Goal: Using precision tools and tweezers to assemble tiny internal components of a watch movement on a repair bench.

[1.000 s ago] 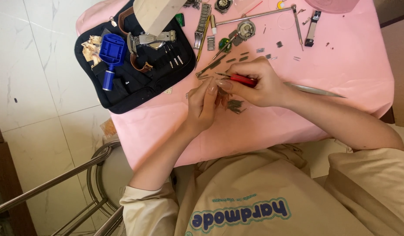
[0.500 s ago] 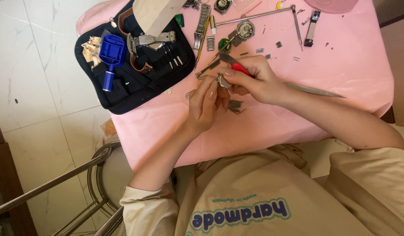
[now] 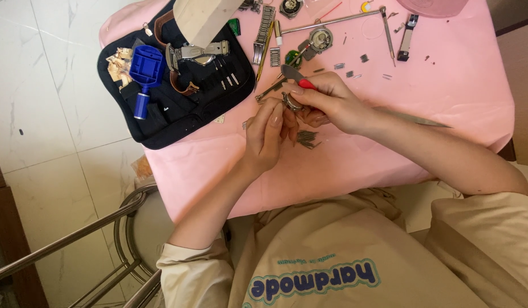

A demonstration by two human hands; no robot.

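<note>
My left hand [image 3: 268, 133] and my right hand [image 3: 326, 102] meet over the middle of a pink table [image 3: 389, 131]. Between the fingertips sits a small round metal watch case [image 3: 290, 101], pinched by my left fingers. My right hand grips a red-handled tool [image 3: 301, 80] whose grey blade points up and to the left above the case. A little pile of thin metal pins [image 3: 305, 138] lies on the cloth just below both hands.
A black tool pouch [image 3: 178, 97] with a blue holder tool [image 3: 145, 71], a brown strap and small bits lies at the left. Metal watch band pieces [image 3: 264, 28], a round watch part [image 3: 320, 39], long thin rods and loose links are scattered at the back. A metal chair frame [image 3: 121, 222] stands lower left.
My right hand has turned the red-handled tool from lying flat to pointing up and left, and both hands have shifted slightly toward the back of the table with the watch case.
</note>
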